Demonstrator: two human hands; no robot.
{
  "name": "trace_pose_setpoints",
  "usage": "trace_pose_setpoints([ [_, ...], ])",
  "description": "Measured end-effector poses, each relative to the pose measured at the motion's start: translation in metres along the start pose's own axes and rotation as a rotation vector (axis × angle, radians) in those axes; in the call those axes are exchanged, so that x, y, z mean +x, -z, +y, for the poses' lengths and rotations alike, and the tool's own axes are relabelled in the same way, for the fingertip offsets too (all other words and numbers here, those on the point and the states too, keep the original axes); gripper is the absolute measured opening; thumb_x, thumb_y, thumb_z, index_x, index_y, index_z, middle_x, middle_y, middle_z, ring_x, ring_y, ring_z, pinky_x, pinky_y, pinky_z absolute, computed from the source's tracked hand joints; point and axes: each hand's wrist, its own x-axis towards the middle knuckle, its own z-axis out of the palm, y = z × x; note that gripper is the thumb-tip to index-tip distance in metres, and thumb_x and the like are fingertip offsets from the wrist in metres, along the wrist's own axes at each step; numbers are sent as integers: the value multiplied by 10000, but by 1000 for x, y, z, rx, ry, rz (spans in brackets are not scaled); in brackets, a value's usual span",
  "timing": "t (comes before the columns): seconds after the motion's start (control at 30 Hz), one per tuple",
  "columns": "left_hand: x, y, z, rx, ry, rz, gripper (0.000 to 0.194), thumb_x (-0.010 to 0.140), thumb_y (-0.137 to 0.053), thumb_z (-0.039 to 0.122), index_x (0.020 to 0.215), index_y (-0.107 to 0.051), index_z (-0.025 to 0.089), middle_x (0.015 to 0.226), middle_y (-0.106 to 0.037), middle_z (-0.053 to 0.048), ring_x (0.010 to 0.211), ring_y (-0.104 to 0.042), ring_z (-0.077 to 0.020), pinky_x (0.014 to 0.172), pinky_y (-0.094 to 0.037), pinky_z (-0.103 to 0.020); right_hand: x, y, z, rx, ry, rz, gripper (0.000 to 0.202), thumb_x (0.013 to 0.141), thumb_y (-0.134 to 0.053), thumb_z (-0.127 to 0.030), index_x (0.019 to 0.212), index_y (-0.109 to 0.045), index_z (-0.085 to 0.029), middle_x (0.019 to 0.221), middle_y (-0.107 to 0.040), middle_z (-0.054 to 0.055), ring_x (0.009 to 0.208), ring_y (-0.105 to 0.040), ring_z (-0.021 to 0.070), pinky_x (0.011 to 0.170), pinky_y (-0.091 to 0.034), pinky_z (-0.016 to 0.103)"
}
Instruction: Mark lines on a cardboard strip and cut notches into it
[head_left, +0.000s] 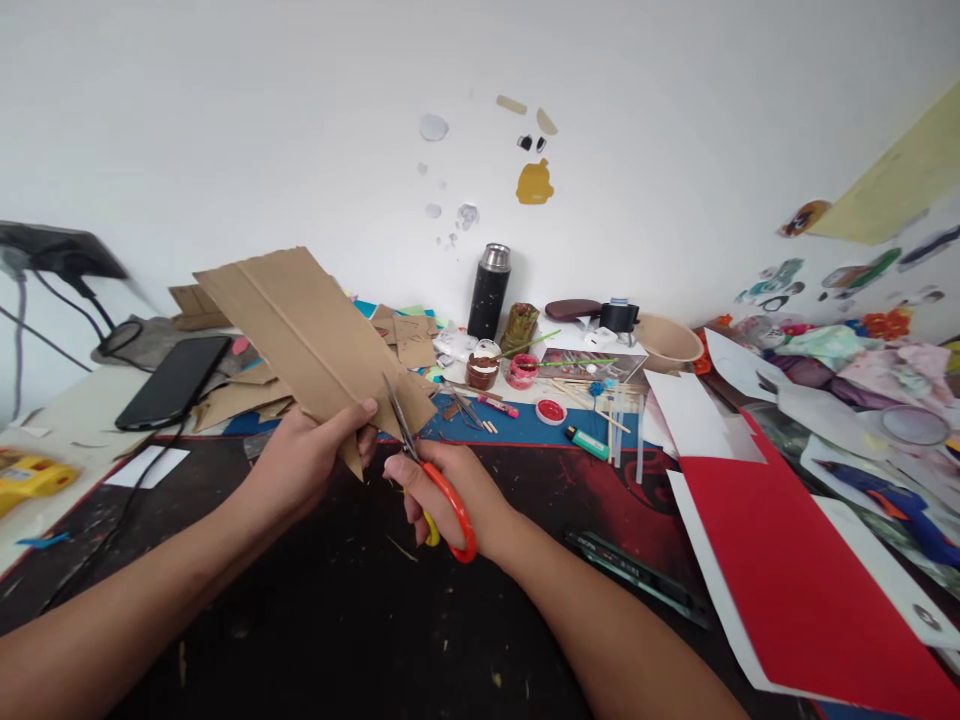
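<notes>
My left hand (319, 448) grips the lower edge of a brown piece of cardboard (300, 330), thumb on its near face. The cardboard is tilted up above the dark mat, with a crease running along it. In my right hand (450, 490) is a pair of scissors (448, 500) with one orange and one yellow handle. Its blades point up and away from me and meet the cardboard near its lower right end. One blade lies over the near face; the other is mostly hidden. A narrow pointed strip hangs below my left fingers.
Behind the hands stand a black thermos (489, 295) and open paint jars (523, 372). A phone (176, 382) with a cable lies left, near a yellow tool (34, 478). Red paper (810, 570) and a blue glue gun (911, 505) are on the right. A dark cutter-like tool (634, 572) lies nearer.
</notes>
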Motion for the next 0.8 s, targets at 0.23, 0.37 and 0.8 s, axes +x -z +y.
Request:
trace_pose_setpoints([
  [0.23,1,0,0,-6,-8,-19,479,838,-885,504,530,-657,216,532,-559,-39,494,-527,-164,515,-447,-304,0,1,-2,-58,32,16,558,1071,-703,-772,940,-637,-233,608,-621,-55,453,-620,141,469,-494,246],
  [0.37,1,0,-1,-8,-3,-12,463,844,-875,502,542,-663,221,531,-567,-36,495,-534,-166,521,-449,-306,0,1,-3,-69,37,22,554,1086,-681,-769,942,-647,-235,590,-611,-54,444,-607,144,461,-488,250],
  [0.8,0,-4,-2,-24,36,5,436,837,-859,496,548,-652,242,532,-570,-34,486,-530,-179,511,-469,-311,0,0,-1,-126,25,48,473,1132,-658,-669,947,-664,-234,531,-578,-55,415,-589,146,430,-469,232],
])
